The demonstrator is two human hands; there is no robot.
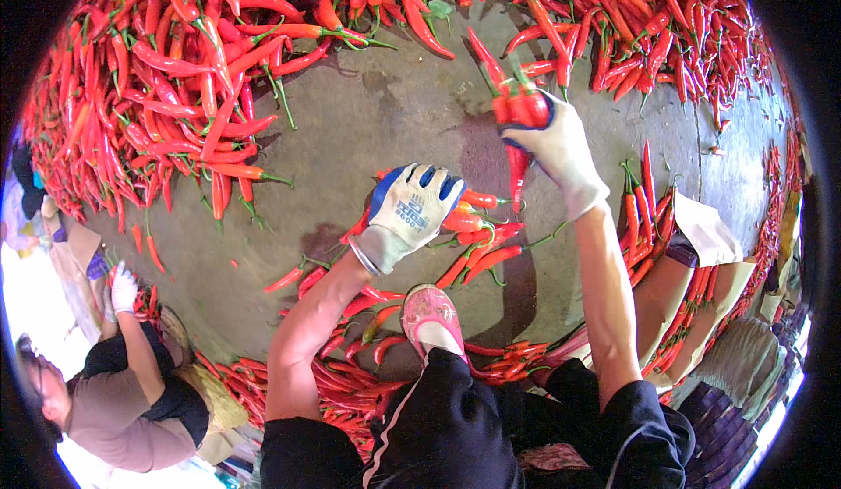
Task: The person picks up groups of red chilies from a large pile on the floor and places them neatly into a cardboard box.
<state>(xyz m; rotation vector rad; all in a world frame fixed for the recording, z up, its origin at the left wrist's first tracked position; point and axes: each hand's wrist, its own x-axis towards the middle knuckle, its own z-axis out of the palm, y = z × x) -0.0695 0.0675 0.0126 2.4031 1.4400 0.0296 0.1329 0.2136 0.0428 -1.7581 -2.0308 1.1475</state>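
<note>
R hand point(565, 143): fingers wrapped round a few red chillies point(524, 109), over grey floor point(385, 103); L hand point(408, 216): fingers slightly apart, bent down over loose chillies point(491, 259), can't tell if gripping; both in wht/blue gloves point(416, 200); pink shoe point(429, 307) nr L hand; big chilli heaps point(166, 108) top L & top R; co-worker point(131, 410) lower L w/ wht-gloved hand point(124, 289)

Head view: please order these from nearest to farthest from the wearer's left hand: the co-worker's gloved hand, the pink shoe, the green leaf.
1. Pink shoe: just below the left hand in the picture.
2. Green leaf: well above it, near the top edge.
3. Co-worker's gloved hand: far out at the left side.
</note>
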